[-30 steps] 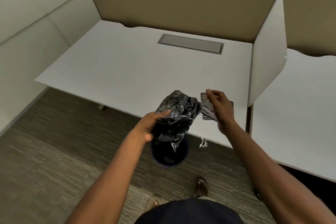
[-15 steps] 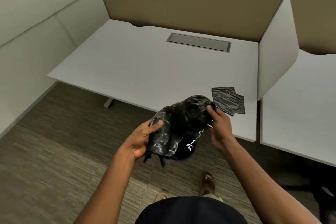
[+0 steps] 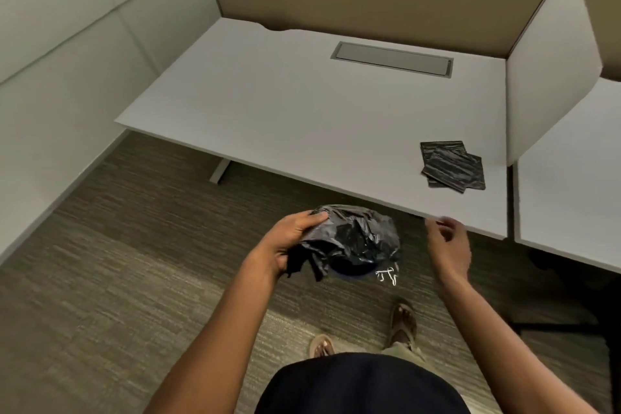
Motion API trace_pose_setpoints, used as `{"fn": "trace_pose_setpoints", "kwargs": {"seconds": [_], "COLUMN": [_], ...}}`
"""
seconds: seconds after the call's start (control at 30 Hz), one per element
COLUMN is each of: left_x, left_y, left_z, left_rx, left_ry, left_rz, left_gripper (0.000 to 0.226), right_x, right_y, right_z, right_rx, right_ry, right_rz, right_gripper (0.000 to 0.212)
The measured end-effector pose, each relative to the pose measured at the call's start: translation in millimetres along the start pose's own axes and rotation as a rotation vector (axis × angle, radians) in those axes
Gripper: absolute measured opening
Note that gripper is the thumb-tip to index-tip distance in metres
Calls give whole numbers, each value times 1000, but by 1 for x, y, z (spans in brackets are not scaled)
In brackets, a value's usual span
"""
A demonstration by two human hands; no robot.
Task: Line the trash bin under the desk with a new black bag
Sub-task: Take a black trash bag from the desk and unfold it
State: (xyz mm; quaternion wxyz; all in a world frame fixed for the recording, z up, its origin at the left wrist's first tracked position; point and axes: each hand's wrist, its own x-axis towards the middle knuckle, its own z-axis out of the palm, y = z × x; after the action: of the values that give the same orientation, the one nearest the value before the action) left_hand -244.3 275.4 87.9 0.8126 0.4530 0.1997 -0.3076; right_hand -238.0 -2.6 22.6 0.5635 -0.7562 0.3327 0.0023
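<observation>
Left hand [image 3: 285, 245] grips one crumpled black bag [image 3: 356, 239]; right hand [image 3: 448, 245] half-curled, empty; two folded bags [image 3: 452, 166] on desk [image 3: 302, 118].

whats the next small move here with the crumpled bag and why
Probably bring the right hand back to the crumpled black bag to find its mouth and pull it open. Only the left hand grips it, it is bunched over the dark bin, and the right hand is empty, near the desk edge.
</observation>
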Motion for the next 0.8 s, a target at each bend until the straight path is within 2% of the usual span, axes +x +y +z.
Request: {"fn": "trace_pose_setpoints", "kwargs": {"seconds": [0.07,0.13,0.2,0.27,0.33,0.4,0.53,0.63,0.73,0.8], "left_x": [6,11,10,9,5,0,-5,-1,7,14], "left_y": [-9,-16,-19,-19,-19,-20,-36,-53,-63,-65], "left_z": [3,3,2,-5,-13,-20,-28,-28,-28,-35], "left_rx": [6,-15,-21,19,116,217,278,238,247,255], "left_ry": [76,108,93,63,26,13,222,347,357,401], "left_rz": [-9,-27,-53,-60,-37,-2,107,189,178,153], "left_gripper": [50,51,54,60,65,72,90,101,86,95], "right_x": [-45,-78,-96,-100,-96,-91,-82,-80,-81,-76], "right_y": [-13,-22,-32,-37,-35,-30,-20,-15,-14,-17], "right_z": [2,10,19,25,29,32,40,43,43,41], "right_rx": [101,22,-85,-107,-79,-17,196,270,278,278], "right_ry": [-337,-603,-683,-650,-607,-538,-425,-496,-645,-628], "right_rz": [-280,-491,-656,-687,-660,-540,-137,-22,16,31], "right_gripper": [38,35,26,19,12,10,11,17,25,25]}}
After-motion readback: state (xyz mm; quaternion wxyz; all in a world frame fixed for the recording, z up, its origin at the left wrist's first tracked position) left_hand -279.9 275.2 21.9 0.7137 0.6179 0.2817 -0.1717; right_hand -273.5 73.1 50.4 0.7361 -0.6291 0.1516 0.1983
